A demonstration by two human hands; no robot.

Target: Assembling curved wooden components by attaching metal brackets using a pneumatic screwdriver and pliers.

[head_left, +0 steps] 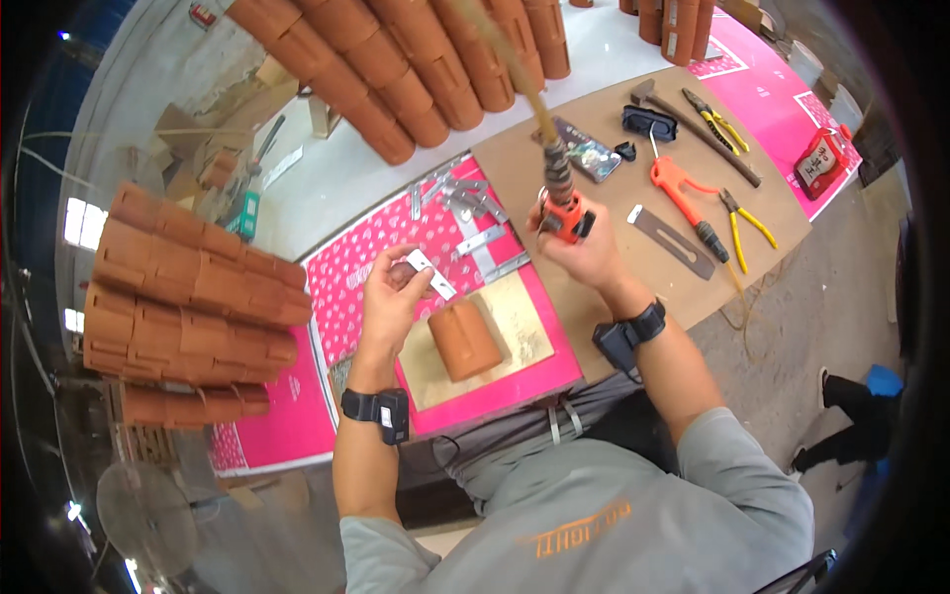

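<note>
Between the thumb and fingers of my left hand (394,297) is a small flat metal strip (432,276) with holes, held above the bench. Wrapped round a red hand tool (564,214), my right hand (584,247) is raised over the brown sheet. A thick hose or cable (534,99) runs upward from that tool; its working end is hard to make out. Below and between my hands, a short terracotta-coloured cylinder (465,343) lies on a pale board (529,342). Several loose metal strips (480,241) are scattered on the pink sheet beyond it.
Stacked terracotta-coloured tubes (198,272) stand at the left, with more (396,69) at the back. On the brown sheet (633,307) lie a hammer (693,131), pliers (747,226), an orange air gun (683,193) and a slotted plate (673,243). A red pouch (821,163) sits far right.
</note>
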